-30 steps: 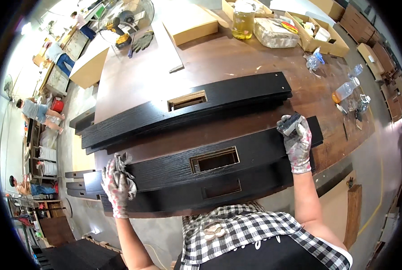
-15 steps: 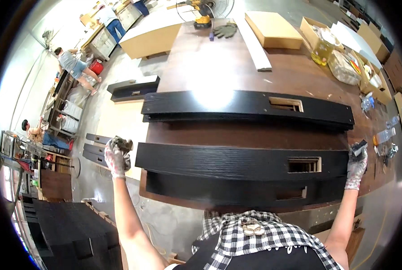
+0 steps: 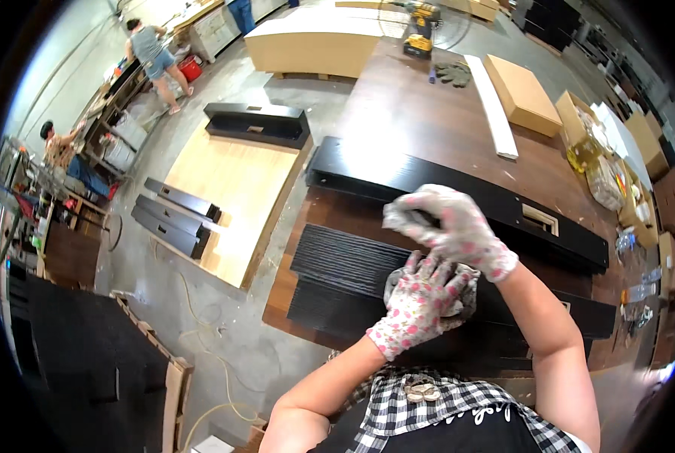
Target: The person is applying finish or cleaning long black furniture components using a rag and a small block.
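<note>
Both my hands wear white gloves with pink spots and come together over the near pair of black wood-grain boards [image 3: 341, 260]. My left hand [image 3: 413, 306] has its fingers over a crumpled grey rag [image 3: 466, 298], pressed down on the boards. Above and beside it is my right hand [image 3: 458, 230], raised with curled fingers; whether something small sits in them I cannot make out. Beyond lies the far stack of black boards [image 3: 428, 174], with a rectangular slot near its right end. My forearms hide part of the near boards.
The brown table [image 3: 292, 294] also bears a white strip [image 3: 492, 106], a cardboard box [image 3: 522, 94], a dark glove [image 3: 453, 73] and a yellow-black cordless drill [image 3: 419, 30]. Bottles [image 3: 639, 293] stand at right. More black pieces lie on a pale board [image 3: 239, 170] at left. Two people work far left.
Both hands have left the boards' two ends and met near the middle. The rag in my left hand is now on the near boards. The view has turned left.
</note>
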Demonstrator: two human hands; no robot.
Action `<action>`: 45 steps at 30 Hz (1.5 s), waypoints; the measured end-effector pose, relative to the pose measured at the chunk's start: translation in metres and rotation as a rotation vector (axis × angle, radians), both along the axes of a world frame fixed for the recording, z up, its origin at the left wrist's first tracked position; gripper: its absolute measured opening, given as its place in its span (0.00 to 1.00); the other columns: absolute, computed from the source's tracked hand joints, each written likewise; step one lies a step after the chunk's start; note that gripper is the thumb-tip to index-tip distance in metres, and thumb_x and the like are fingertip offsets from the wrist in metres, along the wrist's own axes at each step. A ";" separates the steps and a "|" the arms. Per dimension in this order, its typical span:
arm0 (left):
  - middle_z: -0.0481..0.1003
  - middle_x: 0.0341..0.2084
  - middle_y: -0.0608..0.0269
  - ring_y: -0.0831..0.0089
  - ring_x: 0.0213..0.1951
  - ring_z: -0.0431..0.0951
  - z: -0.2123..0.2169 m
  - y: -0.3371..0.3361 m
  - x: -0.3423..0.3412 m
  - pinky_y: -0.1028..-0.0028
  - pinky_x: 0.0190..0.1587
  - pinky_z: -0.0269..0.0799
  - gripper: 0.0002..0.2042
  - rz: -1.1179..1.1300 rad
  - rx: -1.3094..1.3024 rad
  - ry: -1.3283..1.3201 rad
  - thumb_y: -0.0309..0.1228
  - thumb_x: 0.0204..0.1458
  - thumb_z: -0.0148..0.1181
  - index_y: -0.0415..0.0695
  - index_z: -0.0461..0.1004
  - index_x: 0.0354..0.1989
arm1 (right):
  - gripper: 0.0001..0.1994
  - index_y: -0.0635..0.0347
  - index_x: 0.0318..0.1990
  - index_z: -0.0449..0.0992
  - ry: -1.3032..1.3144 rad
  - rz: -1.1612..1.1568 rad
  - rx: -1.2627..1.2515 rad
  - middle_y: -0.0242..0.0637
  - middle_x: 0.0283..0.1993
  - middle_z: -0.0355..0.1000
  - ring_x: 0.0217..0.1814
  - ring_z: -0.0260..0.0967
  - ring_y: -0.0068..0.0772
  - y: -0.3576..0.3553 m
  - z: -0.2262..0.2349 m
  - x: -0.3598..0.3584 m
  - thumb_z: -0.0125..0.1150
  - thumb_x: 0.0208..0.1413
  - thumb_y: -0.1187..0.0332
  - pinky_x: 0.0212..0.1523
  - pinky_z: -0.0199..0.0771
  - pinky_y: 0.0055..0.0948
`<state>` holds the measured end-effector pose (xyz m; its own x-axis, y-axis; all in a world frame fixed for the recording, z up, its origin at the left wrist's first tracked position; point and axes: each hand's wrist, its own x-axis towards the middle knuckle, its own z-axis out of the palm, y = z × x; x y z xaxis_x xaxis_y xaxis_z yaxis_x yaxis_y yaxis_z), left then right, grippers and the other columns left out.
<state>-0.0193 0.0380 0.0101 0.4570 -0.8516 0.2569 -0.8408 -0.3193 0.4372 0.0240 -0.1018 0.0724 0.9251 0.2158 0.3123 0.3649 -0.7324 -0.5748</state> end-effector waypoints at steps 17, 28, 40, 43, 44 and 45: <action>0.70 0.52 0.56 0.65 0.53 0.72 -0.057 -0.009 -0.016 0.69 0.52 0.69 0.18 -0.097 -0.022 0.555 0.39 0.63 0.48 0.43 0.67 0.57 | 0.09 0.50 0.39 0.79 0.044 0.391 -0.398 0.33 0.33 0.71 0.38 0.70 0.37 0.141 -0.026 0.057 0.64 0.49 0.64 0.36 0.72 0.38; 0.59 0.64 0.54 0.63 0.66 0.59 -0.057 -0.009 -0.015 0.67 0.65 0.56 0.24 -0.192 -0.248 0.472 0.35 0.63 0.48 0.43 0.56 0.66 | 0.08 0.50 0.37 0.79 0.044 0.498 -0.447 0.33 0.31 0.71 0.36 0.72 0.38 0.145 -0.025 0.055 0.65 0.48 0.64 0.35 0.74 0.37; 0.66 0.60 0.55 0.54 0.64 0.62 -0.034 0.009 0.001 0.57 0.63 0.60 0.30 -0.302 -0.226 0.266 0.38 0.46 0.61 0.42 0.66 0.60 | 0.06 0.55 0.35 0.81 -0.045 0.182 -0.129 0.41 0.32 0.75 0.35 0.75 0.43 0.092 -0.029 0.103 0.64 0.49 0.67 0.37 0.76 0.38; 0.67 0.59 0.57 0.55 0.63 0.64 -0.033 0.014 0.006 0.57 0.62 0.61 0.31 -0.418 -0.200 0.292 0.36 0.44 0.61 0.44 0.67 0.60 | 0.10 0.58 0.37 0.81 -0.019 0.224 -0.079 0.41 0.33 0.75 0.37 0.75 0.43 0.094 -0.040 0.096 0.65 0.52 0.63 0.38 0.76 0.38; 0.69 0.56 0.58 0.57 0.62 0.65 -0.033 0.016 0.006 0.58 0.62 0.61 0.30 -0.412 -0.207 0.293 0.34 0.41 0.62 0.46 0.69 0.58 | 0.10 0.58 0.37 0.81 -0.012 0.193 -0.080 0.40 0.33 0.75 0.37 0.75 0.43 0.095 -0.044 0.093 0.65 0.53 0.62 0.38 0.76 0.38; 0.69 0.56 0.58 0.57 0.62 0.65 -0.033 0.018 0.007 0.58 0.62 0.61 0.30 -0.445 -0.150 0.305 0.34 0.41 0.62 0.46 0.69 0.58 | 0.10 0.58 0.37 0.81 -0.026 0.209 -0.080 0.40 0.33 0.75 0.37 0.74 0.43 0.095 -0.047 0.090 0.65 0.53 0.62 0.38 0.76 0.38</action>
